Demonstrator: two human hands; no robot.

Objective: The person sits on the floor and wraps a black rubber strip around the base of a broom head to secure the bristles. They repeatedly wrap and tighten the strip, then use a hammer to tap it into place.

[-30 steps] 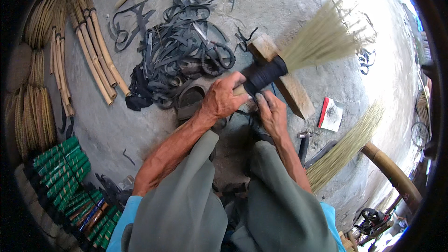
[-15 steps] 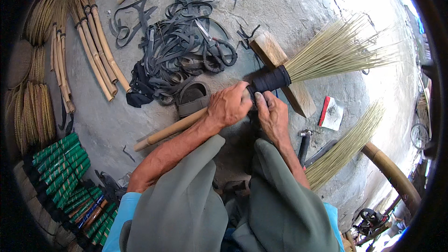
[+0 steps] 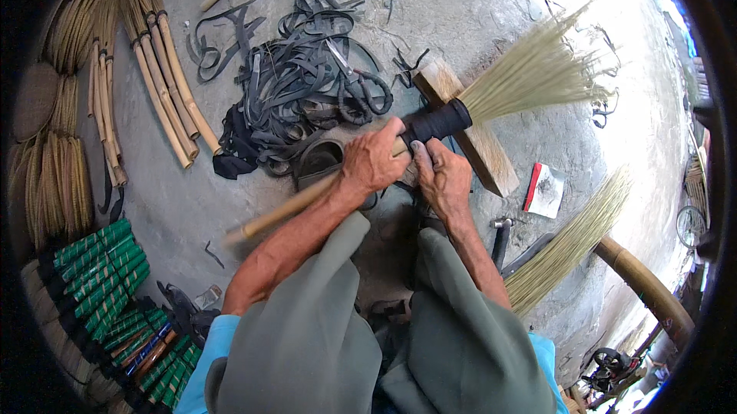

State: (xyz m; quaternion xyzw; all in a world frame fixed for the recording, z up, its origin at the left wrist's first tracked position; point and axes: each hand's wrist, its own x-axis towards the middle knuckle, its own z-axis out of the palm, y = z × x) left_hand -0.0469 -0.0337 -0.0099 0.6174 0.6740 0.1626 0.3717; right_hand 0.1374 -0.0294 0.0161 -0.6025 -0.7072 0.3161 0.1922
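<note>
Far left: bundles of pale reeds (image 3: 54,176) stacked along the rim; below them, rows of green-wrapped handles (image 3: 100,283). Further in: loose bamboo poles (image 3: 165,99) laid on the concrete floor (image 3: 476,7), then a tangled heap of black rubber strips (image 3: 299,92).

Centre: broom (image 3: 430,126) held across the lap area, its bamboo stick (image 3: 284,211) running down-left, black-wrapped neck (image 3: 439,120) resting on a wooden block (image 3: 468,138), straw fan (image 3: 537,69) spreading up-right. Judged light overall; stick stiff and smooth, possibly slippery; bristles springy and brittle at the tips, unsuited to gripping. Best purchase judged at the stick just below the binding, or on the rubber wrap itself.

Left hand (image 3: 375,162): curled tight around the stick just behind the wrap, fingers fully closed. Right hand (image 3: 443,178): just beside it, fingertips pressed against the lower end of the black binding, apparently pinching a strip end; exact pinch not discernible.

Right: hammer (image 3: 500,239) on the floor, a red-and-white packet (image 3: 543,189), a second straw broom (image 3: 572,241) with bamboo handle.
</note>
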